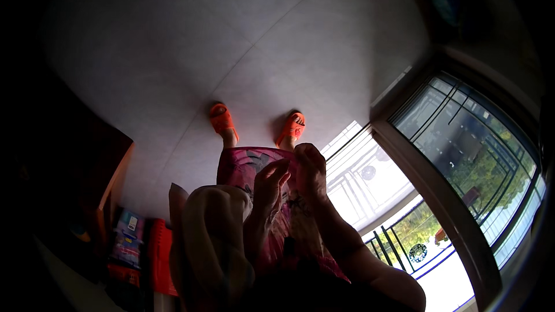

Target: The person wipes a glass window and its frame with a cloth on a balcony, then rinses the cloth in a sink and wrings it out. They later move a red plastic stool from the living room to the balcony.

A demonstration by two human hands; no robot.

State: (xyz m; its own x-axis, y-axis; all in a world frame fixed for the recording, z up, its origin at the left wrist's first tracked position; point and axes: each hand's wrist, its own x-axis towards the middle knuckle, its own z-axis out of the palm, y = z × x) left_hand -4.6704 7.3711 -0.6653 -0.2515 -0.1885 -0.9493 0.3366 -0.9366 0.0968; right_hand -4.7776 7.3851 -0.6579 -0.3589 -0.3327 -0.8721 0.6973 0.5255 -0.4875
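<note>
Pink patterned fabric hangs in front of my body, with its far edge stretched above my feet. My right hand is closed at that edge's right corner and appears to grip it. Just to the left, my left hand is raised over the fabric with thumb and fingers close together. Shadow hides whether anything is between those fingertips. A thick beige cloth lies in folds beside my left forearm; what supports it is hidden.
Below are my feet in orange slide sandals on a pale tiled floor. Wooden furniture stands left, near a red container and packaged items. A framed glass door and bright doorway are right.
</note>
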